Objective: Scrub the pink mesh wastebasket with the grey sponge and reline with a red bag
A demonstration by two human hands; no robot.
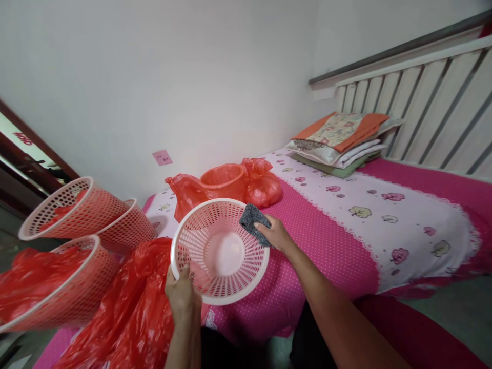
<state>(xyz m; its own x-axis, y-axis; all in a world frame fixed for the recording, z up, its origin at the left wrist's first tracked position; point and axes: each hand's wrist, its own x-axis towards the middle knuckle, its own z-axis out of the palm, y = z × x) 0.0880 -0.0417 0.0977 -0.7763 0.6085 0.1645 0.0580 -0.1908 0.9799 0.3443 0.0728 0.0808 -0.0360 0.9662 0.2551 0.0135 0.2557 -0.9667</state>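
Observation:
A pale pink plastic basket (228,253) with slotted sides is tilted toward me above the bed's front edge, and its inside shows nothing in it. My left hand (182,292) grips its rim at the lower left, the thumb over the edge. At the upper right of the rim, my right hand (274,233) holds a dark grey cloth (254,224) pressed against the basket. Part of the cloth hides the rim there. Below the basket, a red plastic bag (138,302) lies crumpled near my left forearm.
Several pink mesh baskets (82,210) stand at the left, some with red bags inside. Behind, a red bag-covered container (223,177) and a knotted red bag (265,189) sit by the wall. Folded bedding (342,136) lies near the white headboard (430,102) on the pink bedspread (326,246).

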